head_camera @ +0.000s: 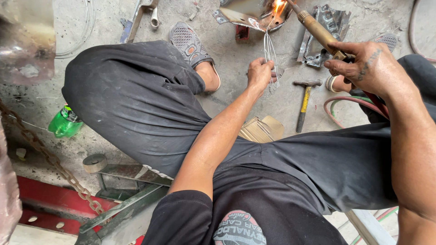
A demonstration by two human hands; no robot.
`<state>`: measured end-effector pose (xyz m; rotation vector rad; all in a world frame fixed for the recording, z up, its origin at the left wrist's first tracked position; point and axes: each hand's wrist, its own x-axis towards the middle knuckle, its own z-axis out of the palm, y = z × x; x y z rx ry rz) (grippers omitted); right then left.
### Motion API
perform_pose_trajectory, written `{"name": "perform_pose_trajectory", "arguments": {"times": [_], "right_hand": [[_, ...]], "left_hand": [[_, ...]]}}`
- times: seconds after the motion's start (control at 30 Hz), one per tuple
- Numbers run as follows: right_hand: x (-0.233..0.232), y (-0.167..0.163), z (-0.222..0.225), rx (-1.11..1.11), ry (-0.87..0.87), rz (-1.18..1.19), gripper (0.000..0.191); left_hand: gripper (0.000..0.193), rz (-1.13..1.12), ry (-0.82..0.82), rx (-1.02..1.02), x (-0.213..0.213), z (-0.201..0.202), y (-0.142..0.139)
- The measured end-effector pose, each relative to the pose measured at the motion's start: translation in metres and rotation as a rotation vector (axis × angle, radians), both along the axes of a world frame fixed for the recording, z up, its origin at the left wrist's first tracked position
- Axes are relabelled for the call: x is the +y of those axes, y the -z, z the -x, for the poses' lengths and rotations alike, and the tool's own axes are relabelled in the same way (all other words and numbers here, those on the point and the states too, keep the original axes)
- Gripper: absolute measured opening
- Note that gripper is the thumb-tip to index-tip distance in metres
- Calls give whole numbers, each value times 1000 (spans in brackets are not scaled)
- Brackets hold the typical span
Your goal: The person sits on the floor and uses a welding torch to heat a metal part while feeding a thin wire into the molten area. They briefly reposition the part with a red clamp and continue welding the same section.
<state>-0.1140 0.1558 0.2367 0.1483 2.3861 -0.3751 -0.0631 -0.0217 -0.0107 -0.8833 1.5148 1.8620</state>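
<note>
Flame at twelve o'clock marks the metal piece (247, 13) on the floor, the right hand (365, 66) clenched on the brass torch (318, 31) slanting in from three o'clock, the nearer left hand (260, 72) pinching filler wire (270, 52) running straight up to it.

A metal workshop, worked at floor level. The bare concrete floor (254, 59) is stained and dusty. A hammer (303, 103) lies on it; just beyond the hammer sit scrap metal brackets (320, 34), with a flame on sheet metal (247, 13) to their left. A rusty chain (50, 159) hangs far left of the hammer.
</note>
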Motion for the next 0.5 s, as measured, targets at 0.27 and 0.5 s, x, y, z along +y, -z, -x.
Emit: {"name": "perform_pose_trajectory", "arguments": {"times": [0.27, 0.5], "right_hand": [[-1, -2, 0, -1, 1, 11, 56], [-3, -2, 0, -37, 63, 4, 56]], "left_hand": [[25, 16, 17, 0, 0, -1, 4], [25, 27, 36, 0, 0, -3, 5]]}}
